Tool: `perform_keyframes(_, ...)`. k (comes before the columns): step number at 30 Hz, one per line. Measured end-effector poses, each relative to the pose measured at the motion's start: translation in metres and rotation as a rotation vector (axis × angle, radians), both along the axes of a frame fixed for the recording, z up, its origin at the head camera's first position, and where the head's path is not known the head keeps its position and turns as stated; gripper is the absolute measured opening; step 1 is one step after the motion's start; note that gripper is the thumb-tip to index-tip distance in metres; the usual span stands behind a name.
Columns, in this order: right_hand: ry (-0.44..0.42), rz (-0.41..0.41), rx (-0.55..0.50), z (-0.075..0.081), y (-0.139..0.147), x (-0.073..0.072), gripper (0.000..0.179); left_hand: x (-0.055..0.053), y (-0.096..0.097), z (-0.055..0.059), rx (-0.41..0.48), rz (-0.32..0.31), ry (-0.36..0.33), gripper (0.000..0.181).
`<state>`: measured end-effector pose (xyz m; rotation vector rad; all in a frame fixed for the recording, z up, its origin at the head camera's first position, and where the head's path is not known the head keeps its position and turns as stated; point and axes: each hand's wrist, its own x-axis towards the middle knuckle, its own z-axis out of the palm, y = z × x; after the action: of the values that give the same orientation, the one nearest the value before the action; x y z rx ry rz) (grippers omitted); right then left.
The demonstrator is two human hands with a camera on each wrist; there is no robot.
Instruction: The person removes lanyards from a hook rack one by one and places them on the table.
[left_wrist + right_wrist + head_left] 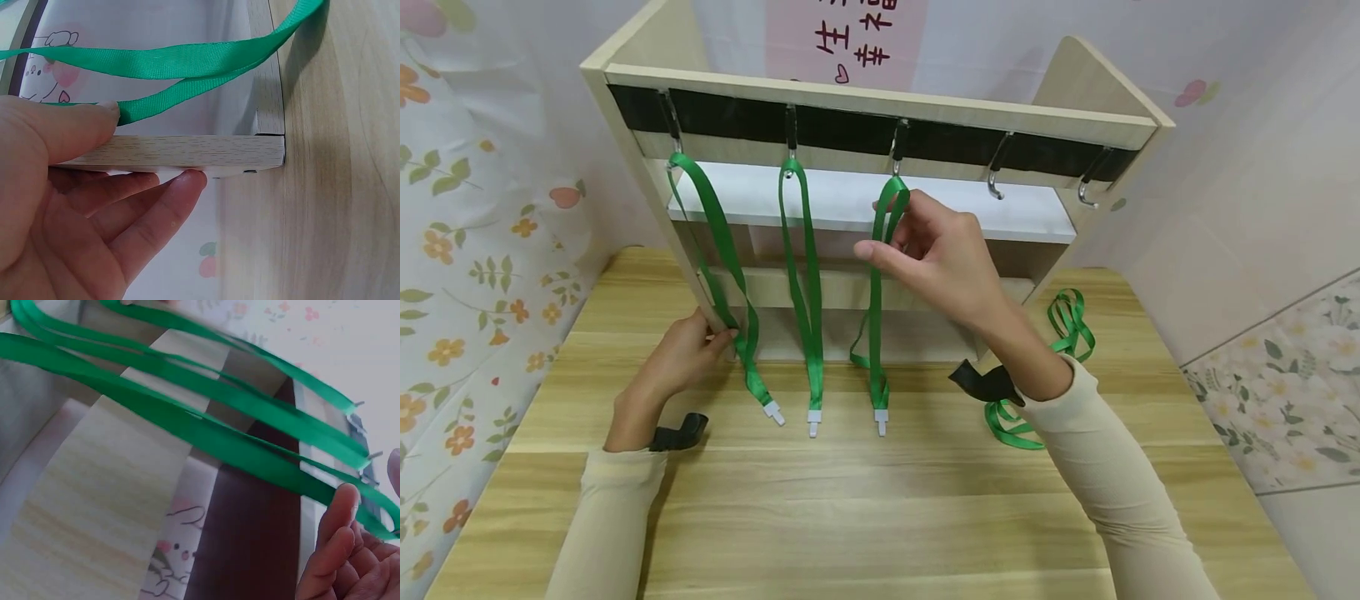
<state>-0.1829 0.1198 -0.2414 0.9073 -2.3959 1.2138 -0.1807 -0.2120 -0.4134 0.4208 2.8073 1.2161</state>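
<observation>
A wooden rack [880, 104] with a black strip of metal hooks stands on the table. Three green lanyards hang from its left three hooks, their white clips near the tabletop. My right hand [898, 225] pinches the top loop of the third lanyard [876, 317] just under its hook. In the right wrist view its fingers [337, 531] lie against a green strap [187, 425]. My left hand [709, 335] grips the rack's left side panel low down. The left wrist view shows its thumb [75, 125] on the panel edge [187, 152], beside the first lanyard [187, 62].
Two hooks [996, 187] [1086, 196] at the right of the rack carry nothing. Loose green lanyards [1070, 323] lie coiled on the wooden table [880, 500] to the right of the rack, partly behind my right wrist. Flowered curtains close in both sides.
</observation>
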Motion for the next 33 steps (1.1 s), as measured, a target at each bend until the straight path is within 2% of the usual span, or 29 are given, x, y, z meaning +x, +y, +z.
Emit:
perform_keyframes(4, 0.059, 0.031, -0.022, 0.002, -0.003, 0.002, 0.015, -0.001, 0.001, 0.0, 0.006, -0.003, 0.007, 0.026)
perform_keyframes(7, 0.085, 0.066, -0.062, 0.005, -0.001, 0.003, 0.017, -0.001, 0.001, -0.001, 0.004, -0.002, 0.009, 0.026)
perform_keyframes(14, 0.101, 0.144, -0.244, 0.03, 0.014, 0.018, 0.01, -0.001, 0.0, -0.002, -0.015, 0.003, 0.009, 0.026)
perform_keyframes(19, 0.173, 0.168, -0.367, 0.048, 0.026, 0.027, 0.011, -0.001, 0.0, -0.001, -0.014, 0.002, 0.005, 0.026)
perform_keyframes(24, 0.24, 0.2, -0.457, 0.059, 0.039, 0.03, 0.016, 0.0, 0.0, 0.0, -0.019, 0.006, 0.01, 0.027)
perform_keyframes(27, 0.225, 0.203, -0.511, 0.062, 0.048, 0.031, 0.018, 0.0, 0.0, 0.0, -0.025, 0.008, 0.014, 0.027)
perform_keyframes(30, 0.204, 0.195, -0.516, 0.059, 0.057, 0.034, 0.017, 0.0, -0.001, 0.0, -0.027, 0.007, 0.017, 0.027)
perform_keyframes(33, 0.191, 0.196, -0.429, 0.053, 0.064, 0.036, 0.015, 0.0, 0.0, -0.001, -0.025, 0.004, 0.017, 0.028)
